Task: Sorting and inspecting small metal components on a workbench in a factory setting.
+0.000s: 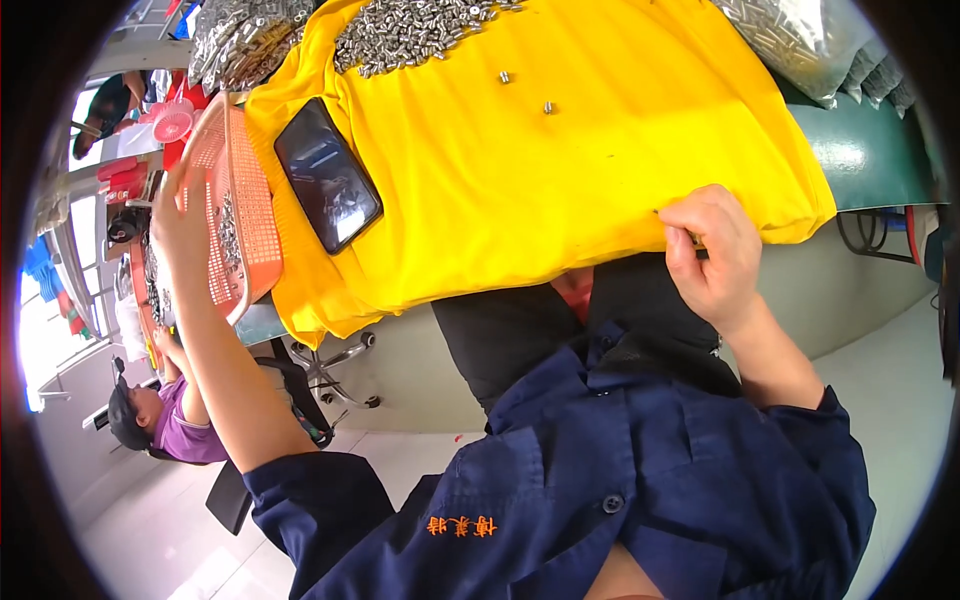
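My left hand is raised over the pink plastic basket at the left, its fingers apart and a little blurred. Small metal parts lie inside that basket. My right hand hovers at the near edge of the yellow cloth, thumb and fingers curled closed; anything between them is too small or hidden to name. Two small metal fittings, one slightly farther than the other, lie loose on the cloth. Beyond them spreads a heap of similar metal fittings.
A black phone lies on the cloth beside the basket. Clear bags of metal parts stand far left and far right. The green table shows at right. A person in purple sits at the left; a pink fan stands beyond.
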Demonstrator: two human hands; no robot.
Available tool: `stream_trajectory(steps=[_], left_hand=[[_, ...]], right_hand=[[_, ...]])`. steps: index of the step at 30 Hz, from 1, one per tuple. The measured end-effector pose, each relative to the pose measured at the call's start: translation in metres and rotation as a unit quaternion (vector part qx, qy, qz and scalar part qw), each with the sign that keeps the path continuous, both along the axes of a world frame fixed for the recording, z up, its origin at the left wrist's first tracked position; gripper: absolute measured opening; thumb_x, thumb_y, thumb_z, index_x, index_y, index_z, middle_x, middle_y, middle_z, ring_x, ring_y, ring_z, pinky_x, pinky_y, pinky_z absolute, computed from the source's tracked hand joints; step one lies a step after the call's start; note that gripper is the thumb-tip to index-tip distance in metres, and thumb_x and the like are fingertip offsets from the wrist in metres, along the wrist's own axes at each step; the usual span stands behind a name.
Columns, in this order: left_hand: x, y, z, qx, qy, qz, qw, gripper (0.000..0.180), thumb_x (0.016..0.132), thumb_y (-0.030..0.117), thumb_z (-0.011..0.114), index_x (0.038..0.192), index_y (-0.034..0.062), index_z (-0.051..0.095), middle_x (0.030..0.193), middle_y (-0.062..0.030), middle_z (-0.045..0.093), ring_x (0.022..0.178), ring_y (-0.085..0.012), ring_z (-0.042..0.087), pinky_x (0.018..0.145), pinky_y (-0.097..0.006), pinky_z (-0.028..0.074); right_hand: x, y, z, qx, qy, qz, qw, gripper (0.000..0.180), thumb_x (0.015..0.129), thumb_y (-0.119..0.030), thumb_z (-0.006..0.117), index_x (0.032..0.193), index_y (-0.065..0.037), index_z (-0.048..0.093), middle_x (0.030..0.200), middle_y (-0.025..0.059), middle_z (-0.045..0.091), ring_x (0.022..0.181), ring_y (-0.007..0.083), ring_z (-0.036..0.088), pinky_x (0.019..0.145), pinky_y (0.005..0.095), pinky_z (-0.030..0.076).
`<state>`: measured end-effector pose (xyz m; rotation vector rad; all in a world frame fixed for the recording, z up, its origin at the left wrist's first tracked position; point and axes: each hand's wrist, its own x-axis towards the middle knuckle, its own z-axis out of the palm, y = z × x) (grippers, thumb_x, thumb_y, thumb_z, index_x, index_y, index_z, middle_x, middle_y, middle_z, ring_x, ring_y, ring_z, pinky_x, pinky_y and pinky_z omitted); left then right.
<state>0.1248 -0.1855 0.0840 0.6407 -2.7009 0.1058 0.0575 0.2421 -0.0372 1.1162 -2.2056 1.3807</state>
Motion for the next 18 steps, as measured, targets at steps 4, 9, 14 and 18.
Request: stream_trajectory(steps=[4, 9, 14, 18], left_hand=[[-0.057, 0.132, -0.005, 0.133, -0.024, -0.316, 0.939, 0.021, 0.077, 0.007, 0.053, 0.097, 0.0037, 0.058, 0.097, -0.0089, 0.059, 0.086, -0.0191, 0.057, 0.076, -0.026, 0.042], [-0.102, 0.168, -0.064, 0.056, -0.055, -0.458, 0.885, 0.016, 0.074, 0.007, 0.055, 0.089, 0.0048, 0.058, 0.094, -0.0079, 0.058, 0.088, -0.0253, 0.054, 0.075, -0.029, 0.043], [-0.106, 0.175, -0.073, 0.024, -0.110, -0.454, 0.884, 0.012, 0.071, 0.007, 0.058, 0.082, 0.0050, 0.058, 0.083, -0.0059, 0.058, 0.076, -0.0223, 0.057, 0.067, -0.028, 0.045], [-0.103, 0.186, -0.064, 0.074, -0.081, -0.459, 0.882, 0.011, 0.071, 0.006, 0.059, 0.081, 0.0030, 0.058, 0.082, -0.0066, 0.058, 0.074, -0.0219, 0.057, 0.065, -0.028, 0.045]], right_hand=[[-0.002, 0.008, -0.004, 0.013, 0.003, -0.005, 1.000, 0.017, 0.061, 0.005, 0.055, 0.074, -0.005, 0.053, 0.064, 0.0068, 0.052, 0.055, 0.0222, 0.049, 0.050, 0.0289, 0.039], [-0.003, 0.004, 0.000, -0.017, -0.001, 0.019, 1.000, 0.019, 0.059, 0.004, 0.056, 0.075, -0.005, 0.054, 0.065, 0.0065, 0.051, 0.055, 0.0221, 0.049, 0.050, 0.0288, 0.039], [-0.006, 0.008, -0.007, -0.024, -0.004, 0.036, 0.999, 0.021, 0.058, 0.002, 0.057, 0.077, -0.007, 0.054, 0.067, 0.0062, 0.050, 0.057, 0.0222, 0.049, 0.051, 0.0293, 0.040], [-0.008, 0.010, -0.007, -0.026, 0.005, 0.049, 0.998, 0.022, 0.057, 0.000, 0.058, 0.077, -0.007, 0.054, 0.068, 0.0057, 0.050, 0.059, 0.0226, 0.050, 0.052, 0.0295, 0.041]])
